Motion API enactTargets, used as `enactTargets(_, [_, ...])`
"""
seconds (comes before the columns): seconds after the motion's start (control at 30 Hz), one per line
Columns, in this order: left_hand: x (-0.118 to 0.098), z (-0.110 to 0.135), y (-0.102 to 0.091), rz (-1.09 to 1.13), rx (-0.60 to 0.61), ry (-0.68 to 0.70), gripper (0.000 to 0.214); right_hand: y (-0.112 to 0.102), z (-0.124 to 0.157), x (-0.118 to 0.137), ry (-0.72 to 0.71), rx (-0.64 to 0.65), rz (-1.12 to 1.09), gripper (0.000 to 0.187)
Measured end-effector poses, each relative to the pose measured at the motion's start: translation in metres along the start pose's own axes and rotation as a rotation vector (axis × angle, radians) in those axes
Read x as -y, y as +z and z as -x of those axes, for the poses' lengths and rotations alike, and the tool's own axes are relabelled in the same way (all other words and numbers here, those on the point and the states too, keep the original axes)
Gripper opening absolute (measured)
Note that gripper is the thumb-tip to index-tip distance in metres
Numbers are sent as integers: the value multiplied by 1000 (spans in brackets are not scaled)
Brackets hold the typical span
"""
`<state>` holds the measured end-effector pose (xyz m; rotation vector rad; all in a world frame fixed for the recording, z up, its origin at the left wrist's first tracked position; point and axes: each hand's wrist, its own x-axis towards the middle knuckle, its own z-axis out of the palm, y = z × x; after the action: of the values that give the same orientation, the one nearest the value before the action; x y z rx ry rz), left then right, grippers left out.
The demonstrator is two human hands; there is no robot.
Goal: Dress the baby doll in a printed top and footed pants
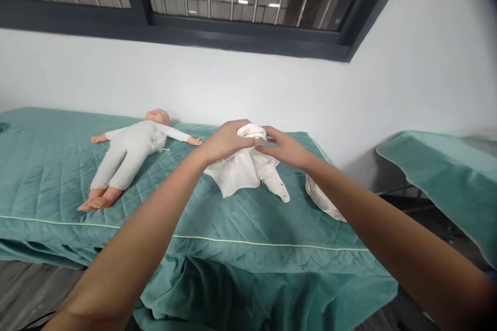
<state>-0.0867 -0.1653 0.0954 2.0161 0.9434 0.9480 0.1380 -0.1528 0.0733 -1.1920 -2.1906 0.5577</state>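
Note:
A small white baby garment point(238, 173) lies partly spread on the green quilted cover, its upper part gathered and lifted in folds. My left hand point(229, 139) grips the gathered cloth from the left, thumb across the front. From the right, my right hand point(282, 146) pinches the same bunched fabric. One sleeve-like part point(276, 185) points toward the front right. To the left, a baby doll point(134, 139) in a white body suit lies on its back with its arms spread.
The bed point(248, 222) has a green quilted cover with a pale piping edge. Another white cloth point(322, 199) lies partly behind my right forearm. A second green-covered surface point(446, 176) stands at the right. Behind the bed is a white wall point(248, 88) below a dark-framed window point(248, 36).

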Motion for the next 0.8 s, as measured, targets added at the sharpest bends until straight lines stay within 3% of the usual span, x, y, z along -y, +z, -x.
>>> enactTargets(0.1, [-39,8,-12,-390,-147,61,16,-11,-17,35,-46,-18,70,24])
enactTargets(0.23, [-62,18,-20,-864,-405,45,29,-35,-18,60,-71,-173,438,24])
enactTargets(0.37, [-69,29,-27,-928,-535,-13,25,-58,0,84,-48,-196,901,31])
enactTargets(0.43, [-69,33,-33,-896,-615,-17,24,-69,12,93,-18,-187,1018,32])
enactTargets(0.63, [-59,46,-54,-743,-804,36,30,-92,41,85,14,-195,968,37])
enactTargets(0.73, [-46,60,-58,-739,-826,-55,33,-94,54,72,21,-178,810,39])
enactTargets(0.8, [-37,69,-59,-831,-765,-164,34,-92,60,62,96,-168,658,38])
